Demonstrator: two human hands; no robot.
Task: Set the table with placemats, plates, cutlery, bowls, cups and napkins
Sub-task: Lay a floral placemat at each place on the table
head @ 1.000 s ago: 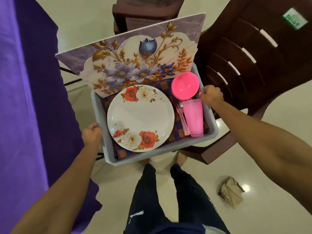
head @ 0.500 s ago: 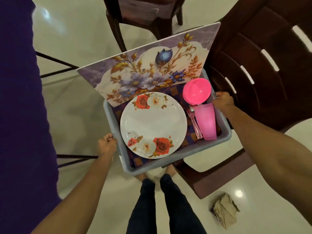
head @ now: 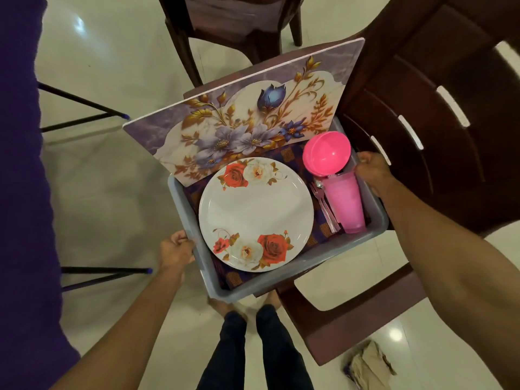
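Observation:
I carry a grey plastic tub (head: 284, 277) in front of me. My left hand (head: 174, 247) grips its left rim and my right hand (head: 371, 170) grips its right rim. Inside lies a white plate with red and white roses (head: 256, 213) on a purple checked cloth (head: 319, 235). A floral placemat (head: 247, 122) leans up out of the tub's far side. At the right lie a pink bowl (head: 326, 153), a pink cup on its side (head: 344, 204) and pink cutlery (head: 323, 206).
A purple tablecloth (head: 22, 192) hangs along the left, with dark table legs (head: 107, 270) under it. A brown plastic chair (head: 422, 136) stands at the right, another chair (head: 225, 26) ahead. A crumpled rag (head: 368, 364) lies on the pale tiled floor.
The tub and both hands have shifted rightwards in view, away from the purple table and over the brown chair's seat. Both grips are unchanged.

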